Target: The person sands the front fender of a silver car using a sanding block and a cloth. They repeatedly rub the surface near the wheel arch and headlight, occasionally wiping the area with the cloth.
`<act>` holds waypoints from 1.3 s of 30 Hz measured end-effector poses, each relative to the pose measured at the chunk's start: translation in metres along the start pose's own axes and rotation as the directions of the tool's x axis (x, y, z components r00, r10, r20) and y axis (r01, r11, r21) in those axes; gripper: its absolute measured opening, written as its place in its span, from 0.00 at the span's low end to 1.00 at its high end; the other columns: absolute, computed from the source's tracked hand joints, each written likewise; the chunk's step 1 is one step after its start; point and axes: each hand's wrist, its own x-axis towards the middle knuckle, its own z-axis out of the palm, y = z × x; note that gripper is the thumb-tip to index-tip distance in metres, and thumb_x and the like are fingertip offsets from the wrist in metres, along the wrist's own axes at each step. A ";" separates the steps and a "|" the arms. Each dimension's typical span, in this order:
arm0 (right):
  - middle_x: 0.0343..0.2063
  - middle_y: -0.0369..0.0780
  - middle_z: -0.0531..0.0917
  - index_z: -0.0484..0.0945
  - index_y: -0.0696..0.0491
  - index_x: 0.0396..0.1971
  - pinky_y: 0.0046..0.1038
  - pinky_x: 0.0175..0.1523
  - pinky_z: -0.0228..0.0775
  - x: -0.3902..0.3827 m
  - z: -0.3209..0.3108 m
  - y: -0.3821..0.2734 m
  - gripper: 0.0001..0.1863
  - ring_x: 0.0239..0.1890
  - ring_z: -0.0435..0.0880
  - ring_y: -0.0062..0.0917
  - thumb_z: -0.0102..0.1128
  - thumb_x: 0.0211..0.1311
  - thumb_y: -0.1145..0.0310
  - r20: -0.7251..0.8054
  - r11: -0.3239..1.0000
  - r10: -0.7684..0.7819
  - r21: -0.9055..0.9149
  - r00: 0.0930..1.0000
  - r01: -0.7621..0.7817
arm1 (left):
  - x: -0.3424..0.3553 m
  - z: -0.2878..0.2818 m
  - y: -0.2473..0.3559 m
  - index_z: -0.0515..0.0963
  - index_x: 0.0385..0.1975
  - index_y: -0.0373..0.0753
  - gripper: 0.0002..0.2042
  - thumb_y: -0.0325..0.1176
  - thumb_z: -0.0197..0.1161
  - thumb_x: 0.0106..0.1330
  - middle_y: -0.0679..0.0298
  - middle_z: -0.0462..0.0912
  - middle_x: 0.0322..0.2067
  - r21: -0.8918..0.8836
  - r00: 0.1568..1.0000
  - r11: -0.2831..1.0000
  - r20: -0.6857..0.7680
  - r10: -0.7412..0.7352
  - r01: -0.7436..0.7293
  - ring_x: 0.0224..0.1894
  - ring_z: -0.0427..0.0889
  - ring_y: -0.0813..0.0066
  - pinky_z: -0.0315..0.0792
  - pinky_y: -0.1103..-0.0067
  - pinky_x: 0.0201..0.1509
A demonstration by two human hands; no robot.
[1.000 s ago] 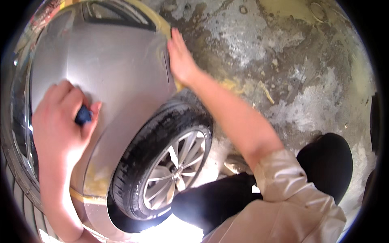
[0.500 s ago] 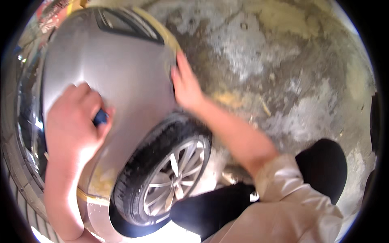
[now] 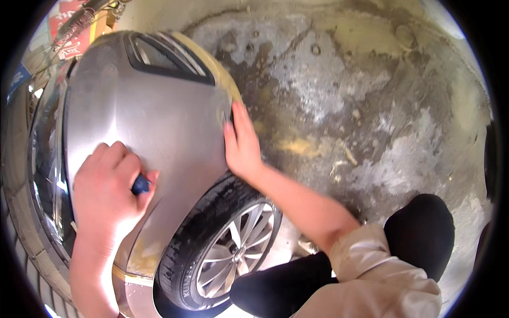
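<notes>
Far L, a dark glossy strip w/ bright reflections (image 3: 50, 164) runs along the L edge of a silver-grey, smoothly curved car body panel (image 3: 175, 122); some red-and-white material (image 3: 76, 46) shows beyond the panel's top L corner. The person's bare L hand (image 3: 106, 191) is over the panel's lower L part, nr that L edge, back of hand up, fingers curled round a small dark-blue object (image 3: 140, 184) that peeks out b/w thumb & fingers; most of it is hidden, so its full shape & exact contact w/ the panel can't be told. Below, at the panel's btm L corner, is a dull yellowish patch (image 3: 146, 255). At the panel's top edge sits a long, black-framed insert (image 3: 161, 58), w/ a pale-yellow band (image 3: 225, 79) curving down the R edge beside it. Under the panel's lower R edge stands a wheel w/ black rubber tyre (image 3: 212, 206) & silver multi-spoke rim (image 3: 238, 258). The bare R hand (image 3: 244, 148) is open, laid against the panel's R edge just above the tyre, fingers pointing up, nothing seen in it. Its forearm leads to a rolled beige sleeve (image 3: 360, 252), black-clad knee (image 3: 421, 233) alongside; behind, stained grey concrete floor (image 3: 318, 90).
</notes>
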 end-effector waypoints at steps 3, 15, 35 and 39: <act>0.67 0.58 0.68 0.65 0.66 0.67 0.38 0.74 0.58 0.069 -0.011 0.006 0.30 0.72 0.64 0.49 0.44 0.76 0.58 0.082 0.986 0.149 0.061 0.985 -0.154 | -0.005 -0.004 0.006 0.74 0.22 0.40 0.12 0.34 0.73 0.53 0.59 0.73 0.27 0.009 0.999 1.000 -0.043 0.013 -0.013 0.31 0.76 0.56 0.72 0.63 0.35; 0.65 0.58 0.71 0.67 0.64 0.66 0.40 0.72 0.61 0.041 -0.014 -0.010 0.28 0.68 0.70 0.50 0.46 0.75 0.59 0.105 0.985 0.147 0.074 0.984 -0.155 | -0.010 -0.009 0.008 0.74 0.21 0.39 0.12 0.35 0.72 0.53 0.61 0.74 0.26 0.012 1.000 1.000 -0.016 -0.016 0.016 0.32 0.77 0.58 0.74 0.65 0.36; 0.70 0.64 0.59 0.56 0.70 0.70 0.40 0.79 0.47 0.072 -0.017 -0.003 0.34 0.75 0.54 0.54 0.37 0.79 0.55 0.222 0.933 0.335 0.061 0.916 -0.356 | -0.006 -0.003 0.007 0.75 0.20 0.40 0.12 0.35 0.72 0.55 0.63 0.74 0.26 0.009 1.000 1.000 -0.002 0.005 -0.005 0.32 0.76 0.60 0.73 0.67 0.35; 0.76 0.60 0.45 0.46 0.67 0.74 0.43 0.81 0.35 0.012 -0.002 -0.005 0.36 0.79 0.41 0.52 0.37 0.79 0.56 0.195 0.998 0.013 -0.062 0.981 -0.001 | 0.003 -0.009 0.005 0.75 0.21 0.40 0.12 0.35 0.73 0.54 0.62 0.74 0.27 -0.010 1.000 1.000 -0.008 -0.017 0.016 0.31 0.76 0.60 0.73 0.67 0.35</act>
